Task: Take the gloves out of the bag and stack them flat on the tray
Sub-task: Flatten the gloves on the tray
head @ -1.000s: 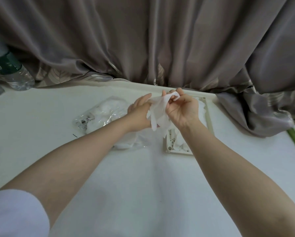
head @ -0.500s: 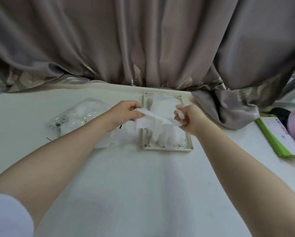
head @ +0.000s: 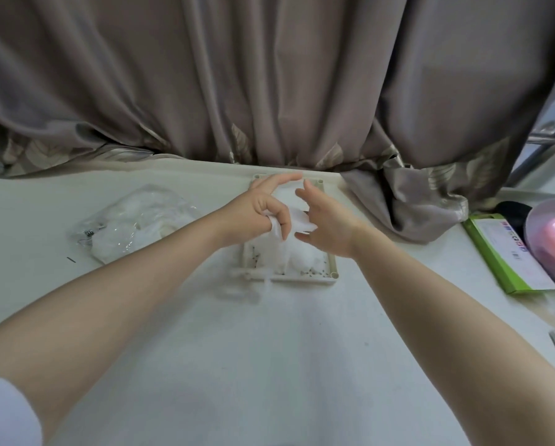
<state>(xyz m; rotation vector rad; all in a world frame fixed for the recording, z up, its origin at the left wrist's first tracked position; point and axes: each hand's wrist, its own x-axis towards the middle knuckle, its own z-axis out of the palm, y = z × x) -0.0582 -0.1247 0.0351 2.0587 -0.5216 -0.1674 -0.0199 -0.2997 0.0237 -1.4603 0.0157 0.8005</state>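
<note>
A taupe curtain (head: 269, 78) fills the upper half of the frame, its leaf-patterned hem pooling on a white table (head: 269, 365) that spreads across the lower half. Two bare forearms reach up from the bottom corners and meet over a cream tray (head: 332, 273) just above the centre of the frame. The clear plastic bag (head: 134, 220), crumpled and holding white gloves, lies at centre left, well apart from the tray. At the right edge a green box (head: 508, 249) lies flat on the table, with a pink object under a clear dome (head: 553, 233) just beside it at the frame's border. On the tray rests a rumpled heap of white gloves (head: 297, 249), one corner spilling over the tray's near rim. The left hand (head: 263, 207) has its lower fingers curled round a fold of white glove while its forefinger points toward the tray's far edge. The right hand (head: 326, 220) is released, its fingers spread and loosely extended over the heap, the glove's white edge showing just under its palm.
</note>
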